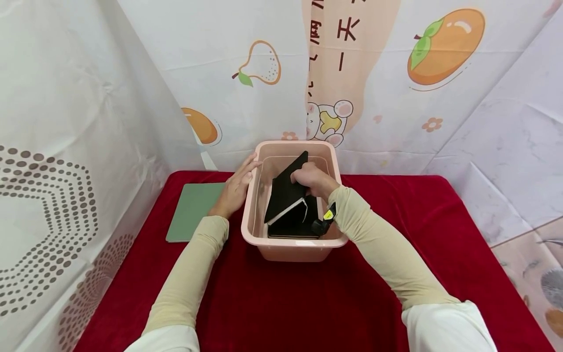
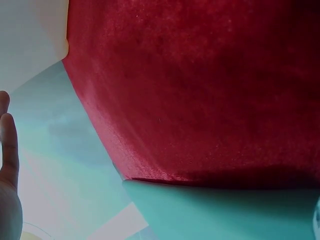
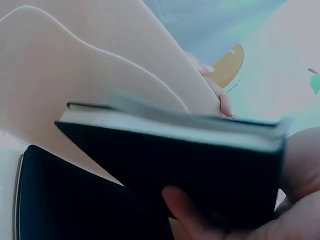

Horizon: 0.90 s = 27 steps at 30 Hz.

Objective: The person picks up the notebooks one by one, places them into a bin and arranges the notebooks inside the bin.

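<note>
Inside a pink plastic basin (image 1: 294, 243), my right hand (image 1: 314, 178) grips a black notebook (image 1: 283, 195), tilted, its white page edges and a pale ribbon showing. In the right wrist view the thumb lies across the cover of this notebook (image 3: 150, 160). A second black notebook (image 1: 296, 227) lies flat on the basin floor beneath it, also seen as a dark cover (image 3: 75, 200) in the right wrist view. My left hand (image 1: 237, 188) rests on the basin's left rim with its fingers extended; its fingertips (image 3: 226, 105) show beyond the basin wall.
A green notebook (image 1: 193, 210) lies on the red cloth (image 1: 374, 293) left of the basin, partly behind my left hand. Printed curtains (image 1: 272, 112) hang close behind the table and along both sides. A black wrist camera (image 1: 323, 225) sits under my right wrist.
</note>
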Tool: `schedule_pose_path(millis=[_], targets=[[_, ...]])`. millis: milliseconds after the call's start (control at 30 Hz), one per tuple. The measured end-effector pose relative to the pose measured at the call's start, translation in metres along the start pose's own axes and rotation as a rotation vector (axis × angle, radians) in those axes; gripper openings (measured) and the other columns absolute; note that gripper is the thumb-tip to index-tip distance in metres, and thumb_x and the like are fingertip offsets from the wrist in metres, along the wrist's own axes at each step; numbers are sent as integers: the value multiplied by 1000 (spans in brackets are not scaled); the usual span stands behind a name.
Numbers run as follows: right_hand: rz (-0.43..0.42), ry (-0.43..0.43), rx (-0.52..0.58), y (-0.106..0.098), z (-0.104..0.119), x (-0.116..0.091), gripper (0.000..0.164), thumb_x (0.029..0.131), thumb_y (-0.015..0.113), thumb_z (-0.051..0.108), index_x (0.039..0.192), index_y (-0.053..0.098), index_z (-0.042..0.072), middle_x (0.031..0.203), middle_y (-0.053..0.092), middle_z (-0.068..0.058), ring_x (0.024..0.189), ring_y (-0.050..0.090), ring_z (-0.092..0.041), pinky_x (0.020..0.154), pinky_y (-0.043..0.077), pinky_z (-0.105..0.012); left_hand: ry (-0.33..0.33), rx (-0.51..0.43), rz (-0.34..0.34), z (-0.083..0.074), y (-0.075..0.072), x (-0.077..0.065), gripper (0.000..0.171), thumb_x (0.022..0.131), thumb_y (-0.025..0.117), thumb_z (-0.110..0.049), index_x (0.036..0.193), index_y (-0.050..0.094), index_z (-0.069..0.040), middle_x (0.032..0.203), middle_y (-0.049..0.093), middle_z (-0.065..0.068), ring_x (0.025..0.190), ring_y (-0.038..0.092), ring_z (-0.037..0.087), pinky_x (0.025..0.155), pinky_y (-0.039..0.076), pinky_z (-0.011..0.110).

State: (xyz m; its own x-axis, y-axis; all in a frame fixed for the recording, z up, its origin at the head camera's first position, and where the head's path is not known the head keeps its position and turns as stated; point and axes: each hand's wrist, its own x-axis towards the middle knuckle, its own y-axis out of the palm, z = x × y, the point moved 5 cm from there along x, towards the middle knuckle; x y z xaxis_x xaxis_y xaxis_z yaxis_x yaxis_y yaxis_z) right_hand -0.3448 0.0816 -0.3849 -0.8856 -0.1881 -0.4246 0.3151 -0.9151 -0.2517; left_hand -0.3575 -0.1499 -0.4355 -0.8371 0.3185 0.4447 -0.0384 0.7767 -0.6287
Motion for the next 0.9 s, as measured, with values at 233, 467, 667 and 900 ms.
schedule_pose_path(millis=[233, 467, 667, 900], targets=[[50, 6, -46, 4, -4, 1, 68, 90, 49, -2, 154, 24, -3, 158, 23, -16, 114, 49, -30, 87, 49, -33, -10, 3, 29, -1, -2, 1, 45, 111, 30, -44, 150, 50, -34, 167, 27, -22, 154, 33, 14, 123, 31, 52], [65, 28, -41, 7, -5, 0, 78, 90, 49, -3, 161, 15, 0, 165, 14, -12, 131, 42, -35, 103, 46, -39, -65, 45, 92, -1, -12, 1, 44, 109, 37, -50, 150, 49, -42, 164, 26, -31, 153, 34, 11, 123, 32, 55], [75, 64, -32, 8, -8, 1, 81, 92, 50, -4, 163, 12, 3, 167, 14, -13, 138, 41, -36, 112, 44, -44, -90, 79, 132, -2, -17, 2, 42, 107, 38, -56, 148, 48, -49, 163, 26, -32, 155, 30, 10, 123, 29, 57], [20, 58, -142, 5, -11, 4, 66, 89, 54, 2, 151, 34, 0, 153, 32, -17, 119, 49, -33, 89, 49, -39, -88, 85, 134, -4, -17, 3, 43, 107, 38, -56, 148, 48, -49, 164, 26, -31, 155, 30, 10, 123, 29, 59]])
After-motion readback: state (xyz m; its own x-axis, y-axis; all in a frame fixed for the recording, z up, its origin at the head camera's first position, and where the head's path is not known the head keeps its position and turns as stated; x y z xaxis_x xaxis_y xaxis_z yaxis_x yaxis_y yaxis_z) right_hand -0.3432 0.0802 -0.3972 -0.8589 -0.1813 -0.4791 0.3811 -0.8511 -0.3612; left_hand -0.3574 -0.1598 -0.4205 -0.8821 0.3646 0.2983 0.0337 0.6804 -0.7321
